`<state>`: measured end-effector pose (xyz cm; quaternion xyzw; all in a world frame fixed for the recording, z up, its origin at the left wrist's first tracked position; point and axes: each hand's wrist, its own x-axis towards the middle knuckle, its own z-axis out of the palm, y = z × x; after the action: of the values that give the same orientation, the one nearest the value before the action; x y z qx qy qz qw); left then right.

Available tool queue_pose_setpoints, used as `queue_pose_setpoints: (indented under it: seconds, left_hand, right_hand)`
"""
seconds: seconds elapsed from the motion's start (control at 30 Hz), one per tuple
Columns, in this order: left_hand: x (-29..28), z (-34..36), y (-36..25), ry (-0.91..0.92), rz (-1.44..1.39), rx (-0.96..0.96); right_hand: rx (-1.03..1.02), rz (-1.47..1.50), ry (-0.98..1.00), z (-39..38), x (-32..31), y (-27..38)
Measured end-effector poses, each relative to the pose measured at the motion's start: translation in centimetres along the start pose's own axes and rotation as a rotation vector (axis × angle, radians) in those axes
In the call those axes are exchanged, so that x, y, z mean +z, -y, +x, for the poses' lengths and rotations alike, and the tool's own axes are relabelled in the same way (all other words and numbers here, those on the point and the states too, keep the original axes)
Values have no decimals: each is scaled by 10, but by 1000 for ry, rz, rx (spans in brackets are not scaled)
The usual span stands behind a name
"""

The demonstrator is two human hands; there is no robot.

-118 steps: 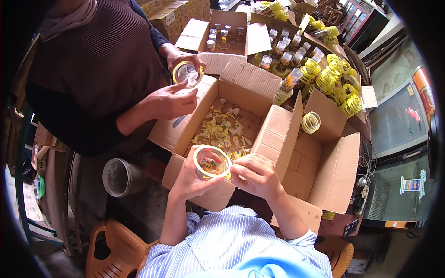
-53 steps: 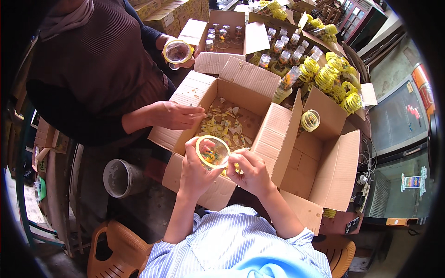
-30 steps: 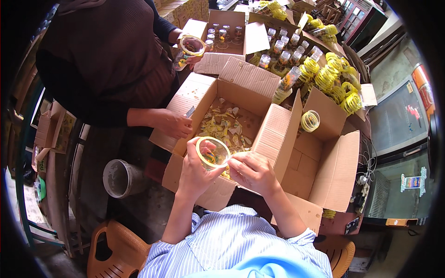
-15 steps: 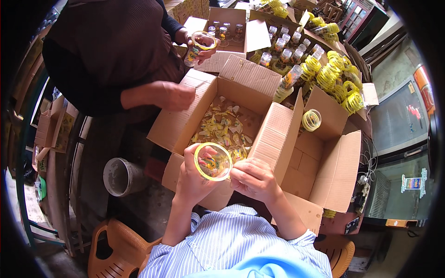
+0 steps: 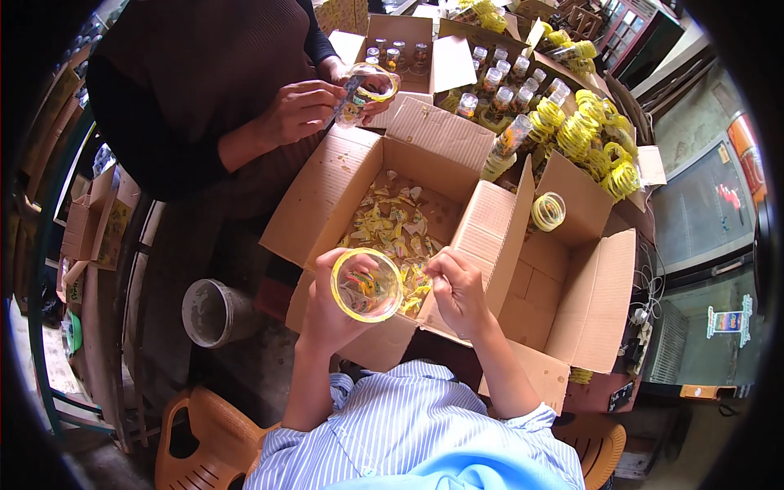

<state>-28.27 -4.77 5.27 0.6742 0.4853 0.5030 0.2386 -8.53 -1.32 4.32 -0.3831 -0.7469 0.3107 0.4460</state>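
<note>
My left hand [image 5: 321,314] is wrapped round a clear plastic cup [image 5: 367,286] with a yellow rim, its mouth turned up toward me. To the cup's right my right hand [image 5: 460,292] is closed in a pinch, apart from the rim. A yellow printed piece shows between cup and fingers, but I cannot tell if it is held or lies behind. Both hands are over the near edge of an open cardboard box [image 5: 318,196], whose bottom is strewn with yellow and white scraps [image 5: 388,216].
Across from me a co-worker's hands [image 5: 298,110] hold another clear cup and a dark bluish strip. A second box [image 5: 523,302] stands right, with a cup stack [image 5: 548,211] at its far edge. Beyond lie several yellow-rimmed cup stacks [image 5: 578,135]. A grey bucket [image 5: 216,313] is at left.
My right hand has moved away from the cup rim, slightly right and farther from me. The cup has shifted a little left. The co-worker's free hand has risen to their own cup.
</note>
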Motion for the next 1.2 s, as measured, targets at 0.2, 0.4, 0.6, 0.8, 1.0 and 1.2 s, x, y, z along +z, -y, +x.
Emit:
queue_pose_setpoints:
  seconds: [0.2, 0.4, 0.6, 0.8, 1.0, 1.2]
  left_hand:
    - [3, 3, 8, -1, -19, -27]
    - [3, 3, 7, 22, 2, -58]
    - [5, 5, 2, 25, -7, -73]
    - [6, 4, 0, 43, -8, -100]
    - [11, 0, 1, 27, -82, -86]
    - [13, -3, 2, 9, -139, -91]
  right_hand:
    - [99, -207, 34, -1, 8, -11]
    - [-51, -377, -20, 4, 8, -5]
    - [-417, -331, -52, 0, -1, 29]
    - [-480, -329, 22, -2, 0, 32]
    - [-334, -131, 14, -11, 7, 34]
    - [-325, -186, -16, -14, 11, 29]
